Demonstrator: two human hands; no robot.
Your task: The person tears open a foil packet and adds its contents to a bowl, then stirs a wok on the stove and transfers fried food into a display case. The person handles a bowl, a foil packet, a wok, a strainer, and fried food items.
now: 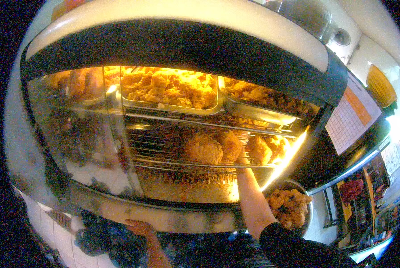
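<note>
My right arm reaches into a lit glass-fronted food warmer, and my right hand (243,157) is at the wire rack (159,147) among large breaded fried pieces (204,148). My fingers are blurred and partly hidden there, so whether they grip a piece is unclear. Lower down, my left hand (140,227) is against the bottom front edge (186,217) of the warmer; its grip is not clear. On the shelf above the rack, a metal tray (173,108) is heaped with fried pieces, with another filled metal tray (263,112) to its right.
A glass panel (86,144) covers the warmer's left part. Crumbs (186,182) lie beneath the rack. Right of my forearm stands a round container of fried pieces (288,207). A printed chart (354,114) and a yellow basket (381,85) are farther right.
</note>
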